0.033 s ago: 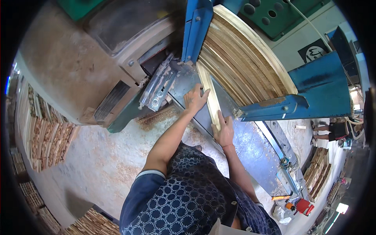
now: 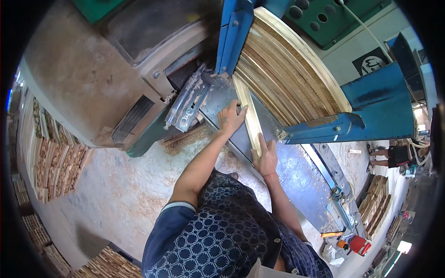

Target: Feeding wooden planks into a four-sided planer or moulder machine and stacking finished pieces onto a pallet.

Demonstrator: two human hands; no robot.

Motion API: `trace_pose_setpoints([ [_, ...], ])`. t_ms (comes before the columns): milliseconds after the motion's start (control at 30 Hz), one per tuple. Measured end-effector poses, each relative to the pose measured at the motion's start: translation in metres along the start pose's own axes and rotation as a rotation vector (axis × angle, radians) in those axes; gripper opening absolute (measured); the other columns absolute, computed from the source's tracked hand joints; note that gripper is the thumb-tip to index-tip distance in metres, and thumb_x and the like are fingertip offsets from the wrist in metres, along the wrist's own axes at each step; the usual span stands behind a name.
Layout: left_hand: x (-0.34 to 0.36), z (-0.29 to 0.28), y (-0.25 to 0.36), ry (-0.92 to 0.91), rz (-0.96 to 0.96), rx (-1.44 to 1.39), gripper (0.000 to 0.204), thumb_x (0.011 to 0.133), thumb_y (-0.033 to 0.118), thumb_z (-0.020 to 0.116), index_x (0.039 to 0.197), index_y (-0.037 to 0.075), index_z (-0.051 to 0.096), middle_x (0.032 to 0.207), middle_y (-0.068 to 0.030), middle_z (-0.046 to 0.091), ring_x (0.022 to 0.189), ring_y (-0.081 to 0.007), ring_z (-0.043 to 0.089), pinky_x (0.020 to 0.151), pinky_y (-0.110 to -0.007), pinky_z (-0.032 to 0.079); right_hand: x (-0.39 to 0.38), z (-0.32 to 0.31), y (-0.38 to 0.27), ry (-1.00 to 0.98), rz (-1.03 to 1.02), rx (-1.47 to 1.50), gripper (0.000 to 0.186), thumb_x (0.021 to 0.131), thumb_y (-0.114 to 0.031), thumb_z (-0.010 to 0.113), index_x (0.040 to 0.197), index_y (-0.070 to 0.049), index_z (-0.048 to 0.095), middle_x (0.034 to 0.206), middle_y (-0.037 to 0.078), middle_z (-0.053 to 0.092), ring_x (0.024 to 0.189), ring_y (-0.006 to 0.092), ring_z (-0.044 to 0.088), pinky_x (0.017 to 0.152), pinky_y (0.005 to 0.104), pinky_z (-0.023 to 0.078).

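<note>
A pale wooden strip (image 2: 250, 119) lies lengthwise on the grey metal bed (image 2: 268, 111) of a machine, its far end by a blue upright. My left hand (image 2: 232, 118) is closed on the strip near its middle, thumb against the edge. My right hand (image 2: 266, 160) grips the near end, with one finger stretched along the wood. Just right of the strip stands a stack of similar wooden strips (image 2: 289, 67), held on edge between a blue metal upright (image 2: 230, 39) and a blue bracket (image 2: 320, 129).
Left of the bed is a metal guide block (image 2: 185, 104) beside a large dusty machine housing (image 2: 83, 69). Stacks of wood (image 2: 60, 162) stand on the left floor, more wood (image 2: 374, 204) at right. Sawdust litters the floor. Another person (image 2: 394, 156) is at the far right.
My right hand has slid very slightly toward me at the strip's near end. My left hand and the strip look unmoved.
</note>
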State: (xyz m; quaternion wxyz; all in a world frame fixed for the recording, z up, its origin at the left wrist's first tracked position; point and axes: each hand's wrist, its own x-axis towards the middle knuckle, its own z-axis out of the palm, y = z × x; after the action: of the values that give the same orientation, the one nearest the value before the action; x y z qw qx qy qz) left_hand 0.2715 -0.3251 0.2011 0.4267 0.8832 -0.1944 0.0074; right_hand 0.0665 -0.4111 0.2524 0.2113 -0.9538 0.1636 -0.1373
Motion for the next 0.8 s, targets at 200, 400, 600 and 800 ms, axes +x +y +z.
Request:
trace_pose_setpoints([
  [200,-0.002,-0.002,0.002,0.156,-0.006,-0.231,0.031,0.089,0.032,0.077,0.107,0.011,0.064,0.066,-0.0059,0.061,0.062,-0.0312,0.064,0.061,-0.047,0.048,-0.076,-0.048,0.008,-0.090,0.108,-0.077,0.071,0.079,-0.017,0.081,0.146,-0.014,0.056,0.103,0.017,0.057,0.090,0.0350,0.061,0.077,0.0429,0.053],
  [400,0.000,-0.008,0.001,0.131,0.070,-0.191,0.028,0.086,0.027,0.078,0.106,0.011,0.067,0.078,-0.0041,0.063,0.072,-0.0283,0.065,0.064,-0.044,0.049,-0.139,-0.089,0.033,-0.235,0.275,-0.052,0.069,0.077,-0.019,0.083,0.143,-0.022,0.060,0.107,0.011,0.062,0.096,0.0305,0.062,0.081,0.0431,0.053],
  [600,-0.006,-0.011,0.009,0.086,0.212,-0.112,0.024,0.083,0.022,0.078,0.102,0.012,0.069,0.093,-0.0071,0.066,0.087,-0.0290,0.066,0.074,-0.042,0.053,-0.135,-0.075,0.045,0.185,0.356,-0.289,0.038,0.081,-0.003,0.077,0.118,-0.012,0.076,0.111,0.012,0.069,0.098,0.0321,0.062,0.088,0.0419,0.051],
  [800,0.003,0.010,0.006,0.032,0.558,-0.013,0.008,0.085,0.013,0.070,0.091,0.009,0.071,0.088,-0.0120,0.065,0.083,-0.0358,0.064,0.071,-0.045,0.054,0.008,-0.247,-0.019,0.851,-0.009,-0.188,0.027,0.082,0.003,0.076,0.109,0.000,0.073,0.098,0.016,0.074,0.087,0.0315,0.070,0.076,0.0366,0.055],
])
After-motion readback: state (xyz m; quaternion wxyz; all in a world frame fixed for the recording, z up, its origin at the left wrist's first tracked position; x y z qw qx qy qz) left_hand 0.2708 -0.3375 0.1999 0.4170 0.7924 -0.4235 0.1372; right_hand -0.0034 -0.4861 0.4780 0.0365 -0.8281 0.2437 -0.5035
